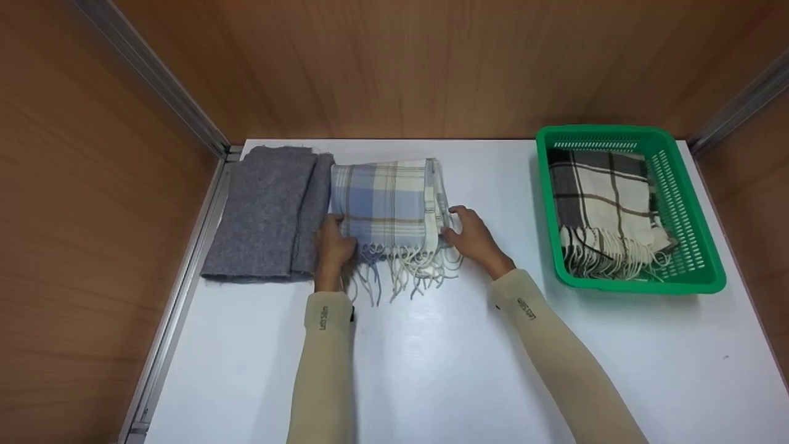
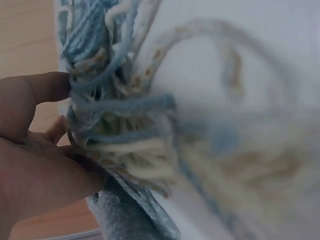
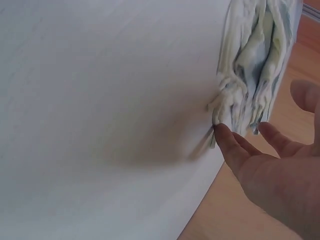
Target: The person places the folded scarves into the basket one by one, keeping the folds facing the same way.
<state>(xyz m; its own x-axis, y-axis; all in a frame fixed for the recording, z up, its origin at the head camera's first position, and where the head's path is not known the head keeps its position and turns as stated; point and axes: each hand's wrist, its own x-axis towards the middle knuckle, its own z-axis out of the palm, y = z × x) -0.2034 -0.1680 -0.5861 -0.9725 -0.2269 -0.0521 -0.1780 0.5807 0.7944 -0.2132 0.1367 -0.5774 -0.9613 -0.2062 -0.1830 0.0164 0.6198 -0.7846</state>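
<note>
A folded blue, cream and tan plaid scarf (image 1: 382, 203) lies flat, its fringe (image 1: 419, 265) towards the person. My left hand (image 1: 333, 250) grips its lower left corner, thumb beside the fringe. In the left wrist view, fingertips of the left hand (image 2: 40, 145) are partly hidden by blue and cream strands (image 2: 120, 105). At the scarf's right edge, my right hand (image 1: 478, 240) has its fingers spread. The right wrist view shows the right hand (image 3: 270, 160) with a fingertip touching the scarf's edge (image 3: 250, 70), thumb apart from it.
A folded grey cloth (image 1: 265, 216) lies left of the plaid scarf, close against it. On the right stands a green basket (image 1: 641, 285) holding a black, white and brown checked scarf (image 1: 607, 197) with fringe. Wooden panels (image 1: 394, 68) border the white table (image 1: 419, 370) at the back and sides.
</note>
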